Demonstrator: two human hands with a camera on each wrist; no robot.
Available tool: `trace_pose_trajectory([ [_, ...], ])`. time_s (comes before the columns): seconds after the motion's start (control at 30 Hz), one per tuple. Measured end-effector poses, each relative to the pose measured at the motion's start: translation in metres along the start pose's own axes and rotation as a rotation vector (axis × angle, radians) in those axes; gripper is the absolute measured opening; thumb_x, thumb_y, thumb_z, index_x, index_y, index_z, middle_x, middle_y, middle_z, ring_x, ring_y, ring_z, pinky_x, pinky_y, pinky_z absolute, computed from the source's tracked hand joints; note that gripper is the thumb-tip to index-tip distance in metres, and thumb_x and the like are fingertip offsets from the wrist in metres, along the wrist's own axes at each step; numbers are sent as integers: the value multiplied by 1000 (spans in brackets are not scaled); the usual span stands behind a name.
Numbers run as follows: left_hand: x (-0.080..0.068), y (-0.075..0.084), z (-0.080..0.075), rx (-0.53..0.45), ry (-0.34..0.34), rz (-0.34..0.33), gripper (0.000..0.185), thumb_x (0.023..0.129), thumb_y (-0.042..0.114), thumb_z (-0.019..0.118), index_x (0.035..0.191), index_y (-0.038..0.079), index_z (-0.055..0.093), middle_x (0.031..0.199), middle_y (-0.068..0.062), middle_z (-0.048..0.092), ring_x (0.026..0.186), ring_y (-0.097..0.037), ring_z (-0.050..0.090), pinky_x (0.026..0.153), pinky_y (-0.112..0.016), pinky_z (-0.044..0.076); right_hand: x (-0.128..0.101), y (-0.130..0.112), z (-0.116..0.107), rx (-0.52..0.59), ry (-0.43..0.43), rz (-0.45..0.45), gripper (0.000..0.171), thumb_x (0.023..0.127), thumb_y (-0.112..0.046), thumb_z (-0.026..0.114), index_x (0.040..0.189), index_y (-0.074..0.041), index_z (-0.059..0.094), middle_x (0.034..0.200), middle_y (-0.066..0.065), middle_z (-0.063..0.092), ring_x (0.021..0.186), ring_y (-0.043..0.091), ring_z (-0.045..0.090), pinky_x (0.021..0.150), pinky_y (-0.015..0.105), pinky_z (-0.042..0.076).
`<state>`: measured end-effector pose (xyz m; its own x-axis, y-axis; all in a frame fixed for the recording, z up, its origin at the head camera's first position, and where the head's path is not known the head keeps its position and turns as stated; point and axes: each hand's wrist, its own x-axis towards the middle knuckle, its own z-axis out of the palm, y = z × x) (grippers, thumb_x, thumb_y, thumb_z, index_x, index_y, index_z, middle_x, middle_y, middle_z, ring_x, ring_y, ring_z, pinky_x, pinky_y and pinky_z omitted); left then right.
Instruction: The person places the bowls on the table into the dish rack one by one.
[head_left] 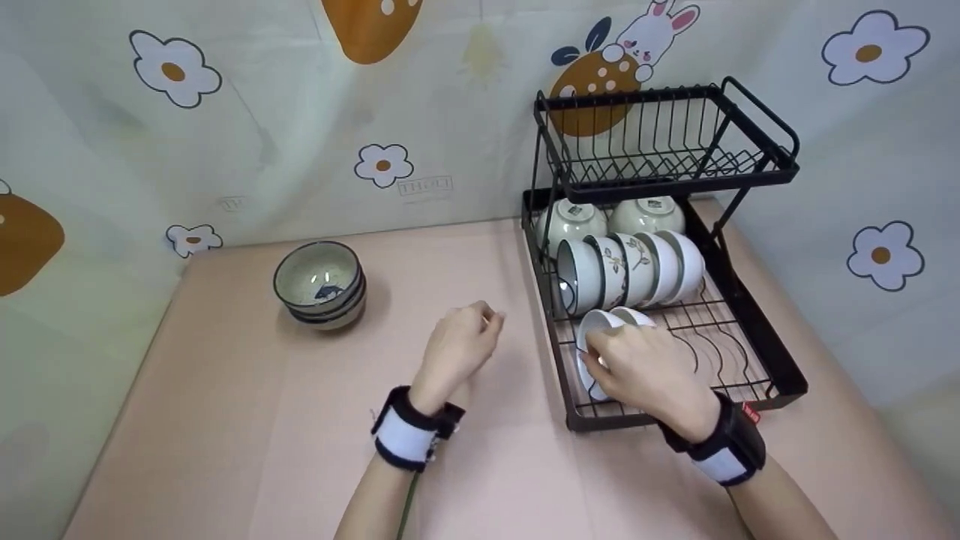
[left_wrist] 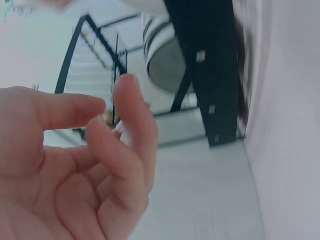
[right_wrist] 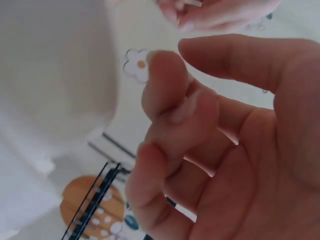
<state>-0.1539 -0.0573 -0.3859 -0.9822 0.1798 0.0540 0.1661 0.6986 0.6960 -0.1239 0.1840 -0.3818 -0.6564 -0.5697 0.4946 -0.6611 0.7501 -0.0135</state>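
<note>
Right hand (head_left: 649, 367) rests loosely curled against white bowl (head_left: 596, 330) in rack (head_left: 780, 375); left hand (head_left: 457, 349) curled, empty, well apart

You are at a home dishwashing corner: a black two-tier dish rack (head_left: 739, 169) holds bowls (head_left: 626, 266), stacked bowls (head_left: 321, 286) sit on the pink surface (head_left: 247, 420), and a flower-printed curtain (head_left: 225, 112) hangs behind.

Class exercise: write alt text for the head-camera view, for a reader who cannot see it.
A person's right hand rests on a white bowl standing on edge at the front of a black dish rack, which already holds a row of bowls. The left hand hovers loosely curled over the pink table, near stacked bowls.
</note>
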Motion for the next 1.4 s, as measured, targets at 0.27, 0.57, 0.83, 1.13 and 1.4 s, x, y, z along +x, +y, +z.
trace_pose_trajectory([
  [0.27,3,-22,-35,-1,183,-117,29,106,20,54,106,-4,69,73,-8,69,57,-18,62,51,-27,48,-3,-11,3,11,-96,-16,32,83,-17,80,65,-13,54,52,-7,42,42,14,44,37,30,38],
  [0.57,-2,-51,-73,122,439,-298,34,105,24,52,119,-6,61,99,-27,72,81,-45,70,68,-54,58,-5,-18,8,9,-185,-57,43,78,-24,85,57,-14,49,52,-2,51,42,18,50,38,32,42],
  [0.83,-6,-86,-94,180,594,-484,47,104,22,52,129,-17,44,100,-42,63,91,-60,65,73,-63,55,-4,-21,7,19,-317,-50,41,77,-29,87,58,-16,52,55,-4,51,45,15,49,41,31,42],
  [1.13,5,-128,-91,69,617,-638,67,106,29,48,143,-23,29,116,-45,59,104,-59,61,85,-64,52,-4,-21,7,45,-331,-53,39,78,-26,86,58,-15,54,54,-5,51,45,14,48,41,30,42],
  [1.4,6,-142,-90,-92,648,-659,56,105,25,40,137,-22,39,115,-39,62,109,-55,59,93,-63,47,-5,-20,9,63,-302,-64,39,79,-24,84,58,-16,52,53,-6,49,44,14,47,40,30,41],
])
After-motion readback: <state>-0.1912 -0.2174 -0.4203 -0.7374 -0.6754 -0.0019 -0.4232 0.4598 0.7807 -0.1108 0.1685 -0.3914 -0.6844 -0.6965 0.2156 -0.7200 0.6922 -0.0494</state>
